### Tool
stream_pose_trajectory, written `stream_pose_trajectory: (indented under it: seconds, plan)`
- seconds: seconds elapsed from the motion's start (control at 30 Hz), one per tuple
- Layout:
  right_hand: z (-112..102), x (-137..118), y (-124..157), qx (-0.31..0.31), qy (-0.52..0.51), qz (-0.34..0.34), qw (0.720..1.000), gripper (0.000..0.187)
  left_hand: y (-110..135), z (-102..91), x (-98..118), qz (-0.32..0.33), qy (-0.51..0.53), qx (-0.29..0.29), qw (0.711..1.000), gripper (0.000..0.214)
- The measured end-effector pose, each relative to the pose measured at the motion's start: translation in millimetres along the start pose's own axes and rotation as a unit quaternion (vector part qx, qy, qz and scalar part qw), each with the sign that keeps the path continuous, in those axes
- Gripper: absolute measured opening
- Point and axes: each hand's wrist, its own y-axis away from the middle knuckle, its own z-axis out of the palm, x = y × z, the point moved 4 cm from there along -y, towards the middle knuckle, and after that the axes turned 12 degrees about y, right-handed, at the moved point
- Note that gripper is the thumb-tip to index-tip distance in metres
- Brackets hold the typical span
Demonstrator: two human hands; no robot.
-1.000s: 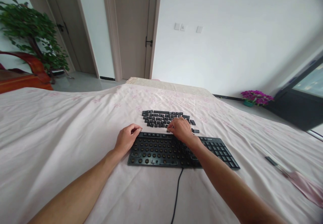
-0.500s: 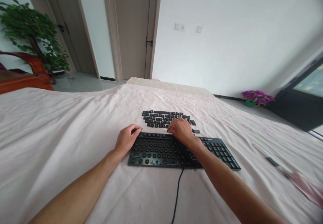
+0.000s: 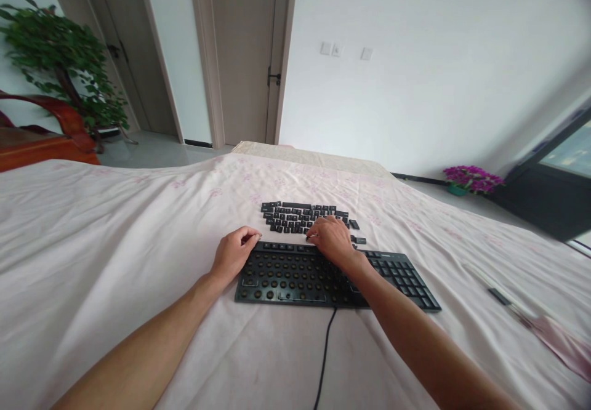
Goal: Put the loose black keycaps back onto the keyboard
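A black keyboard (image 3: pixel 295 274) lies on a pale pink sheet (image 3: pixel 115 244), its main block stripped of caps while the number pad at the right keeps them. Several loose black keycaps (image 3: pixel 290 218) are laid out in rows just beyond it. My left hand (image 3: pixel 233 253) rests curled at the keyboard's far left corner, fingers folded against its edge. My right hand (image 3: pixel 330 239) reaches over the far edge with fingertips pinched down on the near row of keycaps; what they hold is hidden. The keyboard's cable (image 3: pixel 323 361) runs toward me.
A dark flat tool (image 3: pixel 498 296) and a pink cloth (image 3: pixel 561 342) lie on the sheet at the right. Beyond the bed are a door (image 3: pixel 244 53), a leafy plant (image 3: pixel 64 59), red wooden furniture (image 3: pixel 41 145) and purple flowers (image 3: pixel 468 178).
Both hands stay almost where they were; only the view has shifted very slightly.
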Motion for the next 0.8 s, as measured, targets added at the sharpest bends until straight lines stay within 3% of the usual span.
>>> stream_pose_trajectory:
  seconds: [0.13,0.27,0.43,0.8]
  plan:
    - [-5,1,0,0.004,-0.017,0.005,1.000,0.014,0,-0.6,1,0.001,-0.002,0.000,1.000,0.026]
    - [-12,9,8,0.025,-0.109,0.034,0.993,0.013,0,-0.3,-1,0.002,-0.004,-0.001,1.000,0.026]
    - [-9,12,25,0.000,-0.194,0.049,0.980,0.011,0,0.4,-4,-0.001,-0.005,0.002,1.000,0.025]
    - [-11,1,29,0.016,-0.144,0.025,0.989,0.010,1,-0.1,-1,0.002,-0.009,0.003,1.000,0.025]
